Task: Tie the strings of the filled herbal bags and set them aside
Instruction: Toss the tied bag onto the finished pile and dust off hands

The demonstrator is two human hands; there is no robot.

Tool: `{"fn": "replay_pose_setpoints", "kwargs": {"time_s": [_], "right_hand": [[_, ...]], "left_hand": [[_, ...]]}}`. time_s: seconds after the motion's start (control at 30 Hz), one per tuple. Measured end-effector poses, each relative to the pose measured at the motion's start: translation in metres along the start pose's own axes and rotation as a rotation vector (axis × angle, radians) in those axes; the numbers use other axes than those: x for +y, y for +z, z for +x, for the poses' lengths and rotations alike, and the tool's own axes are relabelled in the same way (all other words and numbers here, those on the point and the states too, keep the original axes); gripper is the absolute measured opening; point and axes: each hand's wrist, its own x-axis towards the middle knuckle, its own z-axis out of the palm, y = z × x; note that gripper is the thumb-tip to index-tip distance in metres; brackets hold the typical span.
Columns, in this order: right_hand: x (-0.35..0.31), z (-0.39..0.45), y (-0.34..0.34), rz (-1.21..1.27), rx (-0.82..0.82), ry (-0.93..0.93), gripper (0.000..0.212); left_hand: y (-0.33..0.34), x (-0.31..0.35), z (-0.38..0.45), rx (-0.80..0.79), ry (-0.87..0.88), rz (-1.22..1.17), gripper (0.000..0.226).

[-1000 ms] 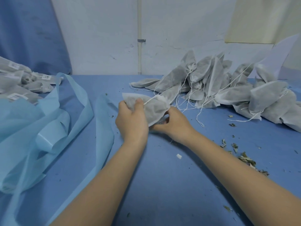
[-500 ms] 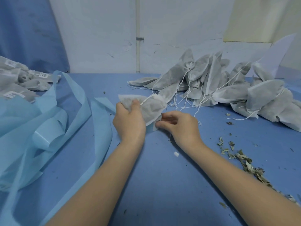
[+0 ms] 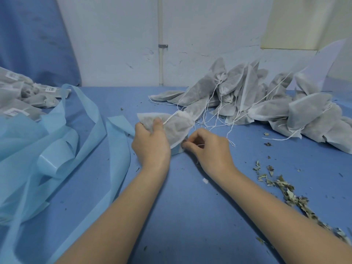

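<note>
- left hand (image 3: pixel 151 144) grips a filled bag (image 3: pixel 172 126) dead centre on the table (image 3: pixel 190 216)
- right hand (image 3: pixel 208 149) right beside it, fingers curled, pinching its string (image 3: pixel 200 145)
- bag pile (image 3: pixel 266 103) at 2 o'clock, herb crumbs (image 3: pixel 285 191) at 4

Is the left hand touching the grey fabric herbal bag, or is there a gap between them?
Touching. The head view shows the left hand gripping the grey fabric herbal bag, with its thumb pressed on the bag's front and its fingers curled behind it.
</note>
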Motion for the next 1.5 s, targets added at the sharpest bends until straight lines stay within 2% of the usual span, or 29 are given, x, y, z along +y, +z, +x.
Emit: {"fn": "replay_pose_setpoints", "kwargs": {"time_s": [0.13,0.27,0.33,0.43,0.6,0.77,0.9,1.0,1.13,1.3,1.4,1.5], "right_hand": [[-0.005,-0.008,-0.002,-0.064,-0.087,-0.049,0.018],[-0.013,-0.017,-0.01,-0.088,-0.293,-0.103,0.02],[-0.016,-0.018,-0.018,-0.093,-0.333,-0.08,0.019],[-0.021,-0.013,-0.034,-0.086,-0.271,-0.084,0.025],[-0.027,-0.009,-0.055,-0.034,-0.074,-0.253,0.024],[-0.031,-0.009,-0.059,-0.057,-0.024,-0.388,0.02],[-0.03,-0.006,-0.06,-0.06,0.075,-0.413,0.017],[-0.028,-0.005,-0.059,-0.052,0.107,-0.408,0.016],[-0.026,-0.004,-0.06,-0.063,0.132,-0.404,0.017],[-0.021,-0.001,-0.061,0.002,0.135,-0.386,0.018],[-0.019,0.0,-0.06,0.048,0.125,-0.385,0.019],[-0.017,0.0,-0.059,0.077,0.116,-0.386,0.018]], "left_hand": [[0.0,-0.001,0.0,0.004,0.017,-0.002,0.024],[0.001,0.0,0.0,0.002,0.038,-0.003,0.023],[0.001,0.0,0.0,-0.004,0.038,-0.01,0.024],[-0.002,0.002,0.0,-0.008,0.064,-0.04,0.027],[-0.003,0.006,-0.004,-0.053,0.197,-0.125,0.03],[-0.005,0.008,-0.011,-0.188,0.287,-0.15,0.02],[-0.005,0.01,-0.017,-0.317,0.319,-0.136,0.016],[-0.004,0.012,-0.023,-0.392,0.305,-0.154,0.014],[-0.002,0.014,-0.028,-0.461,0.272,-0.2,0.028],[0.0,0.017,-0.031,-0.542,0.146,-0.283,0.006],[0.001,0.017,-0.031,-0.549,0.091,-0.348,0.015],[0.0,0.018,-0.032,-0.595,0.133,-0.336,0.024]]}}
